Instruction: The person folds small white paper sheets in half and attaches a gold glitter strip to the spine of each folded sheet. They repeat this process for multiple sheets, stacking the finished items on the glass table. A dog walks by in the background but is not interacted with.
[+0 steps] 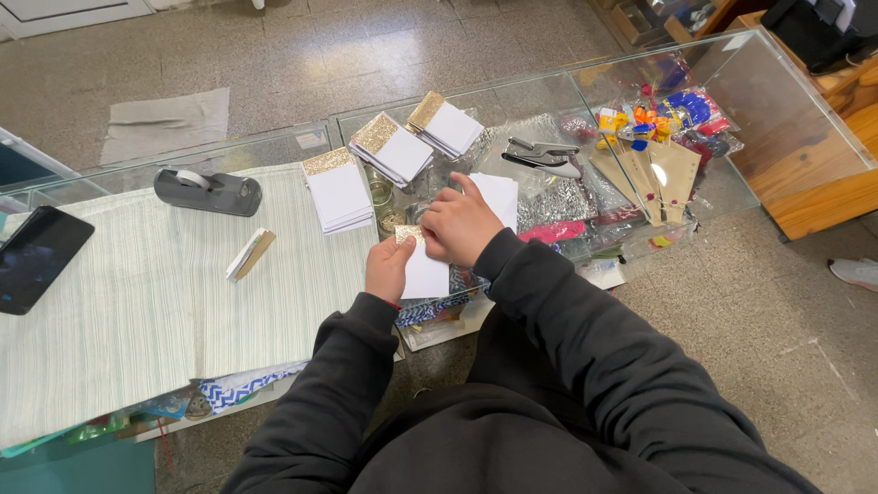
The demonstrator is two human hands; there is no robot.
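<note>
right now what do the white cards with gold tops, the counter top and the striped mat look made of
White cards: matte paper or card, it seems, with a grainy gold band that sparkles like glitter.
Counter top: clear glass; goods show through it.
Striped mat: woven cloth, probably, matte with fine ribs.

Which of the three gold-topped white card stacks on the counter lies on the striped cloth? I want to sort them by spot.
The stack nearest the tape dispenser: this leftmost stack rests on the striped cloth, while the other two stacks sit on bare glass.
</note>
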